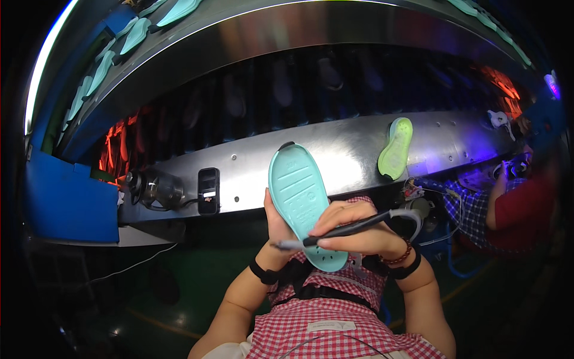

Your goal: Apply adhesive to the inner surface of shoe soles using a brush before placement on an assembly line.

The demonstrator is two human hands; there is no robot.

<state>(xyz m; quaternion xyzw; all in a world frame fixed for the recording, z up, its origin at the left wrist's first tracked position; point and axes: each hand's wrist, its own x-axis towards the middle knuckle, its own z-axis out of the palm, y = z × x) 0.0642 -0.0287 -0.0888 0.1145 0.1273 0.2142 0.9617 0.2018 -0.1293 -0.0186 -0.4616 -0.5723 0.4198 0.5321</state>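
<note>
A shiny metal ledge (353, 140) runs before a dark machine opening, with orange light at both its ends. In front of this ledge, the left hand (277, 224) holds a turquoise shoe sole (299, 185) by its left edge. The right hand (365, 233) has its fingers closed around a black pen-like tool (353, 228), which crosses over the lower part of the sole; whether it touches, I cannot tell. A yellow-green sole (396, 149) lies on the ledge, to the right.

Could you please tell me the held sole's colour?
The held sole is light turquoise, clearest in the head view.
</note>
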